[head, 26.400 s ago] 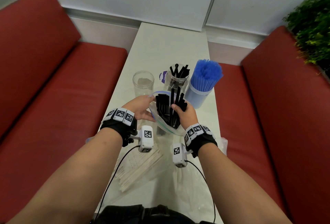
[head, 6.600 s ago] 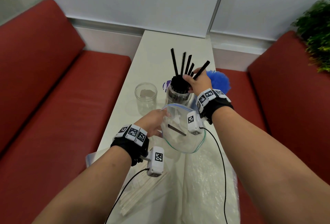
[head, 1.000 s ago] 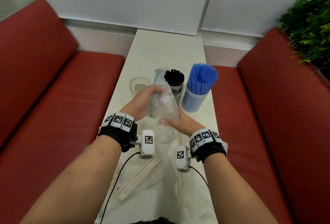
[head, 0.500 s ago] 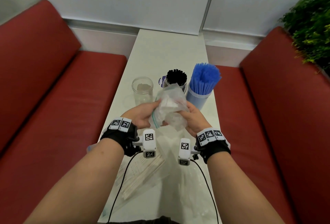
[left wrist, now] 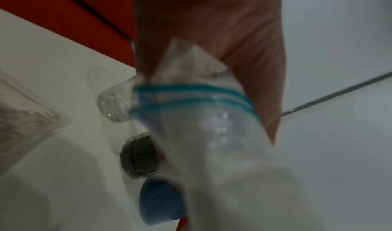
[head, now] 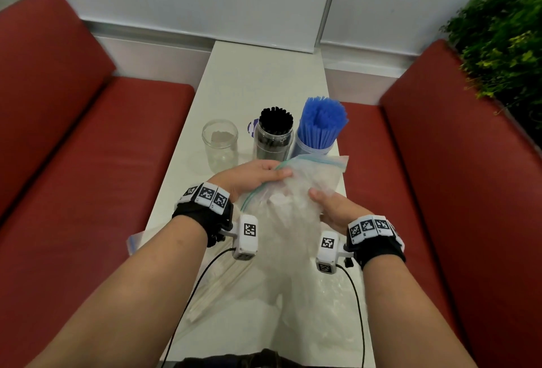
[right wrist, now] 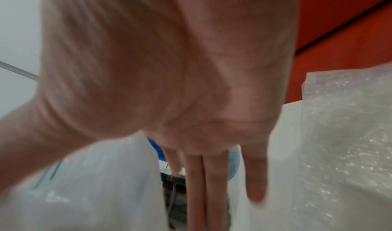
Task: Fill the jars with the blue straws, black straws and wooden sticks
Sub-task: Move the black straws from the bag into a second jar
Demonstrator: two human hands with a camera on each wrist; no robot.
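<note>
On the white table (head: 264,74) stand three jars in a row: an empty clear jar (head: 220,144), a jar packed with black straws (head: 274,135) and a jar packed with blue straws (head: 319,130). In front of them I hold an empty clear zip bag (head: 296,191) with a teal zip (left wrist: 191,97). My left hand (head: 258,177) pinches the bag at its zip edge. My right hand (head: 331,209) lies against the bag's right side with straight fingers (right wrist: 212,176) and the thumb on top. Wooden sticks (head: 217,285) lie in a clear bag under my left forearm.
Another crinkled clear bag (head: 331,309) lies on the near right of the table, also seen in the right wrist view as a bag (right wrist: 350,150). Red benches (head: 88,162) flank the narrow table. A green plant (head: 504,30) stands at the far right.
Half a second ago both hands crumpled the bag together; now the bag is spread out flatter and my hands have moved apart along it. The jars have not moved.
</note>
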